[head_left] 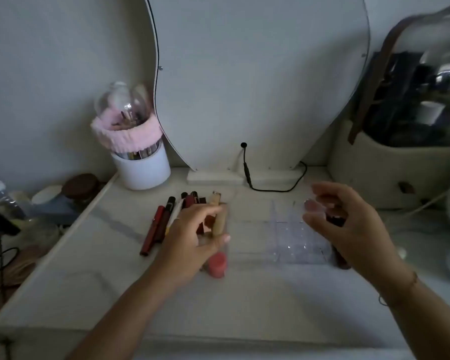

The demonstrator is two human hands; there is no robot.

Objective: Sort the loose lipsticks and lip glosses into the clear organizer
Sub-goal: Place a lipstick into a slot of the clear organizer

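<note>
Two hands, seen from the head camera, work over a white vanity top [244, 302]: the left hand [190, 242] pinches a tan lip-gloss tube [218, 216] above the loose lipsticks [161, 224], while the right hand [353, 229] hovers half-curled over the clear organizer [291, 242], its grip unclear, so the tube likely needs carrying right into a slot.

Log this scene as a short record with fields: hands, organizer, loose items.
left hand: grips a tan tube above the pile
right hand: over the clear organizer, fingers curled; cannot tell if it holds anything
loose tubes: red and dark, lying on the table left of the organizer
pink-capped item: on the table below the left hand
dark red tube: at the organizer's right edge
organizer contents: too blurred to tell
</note>
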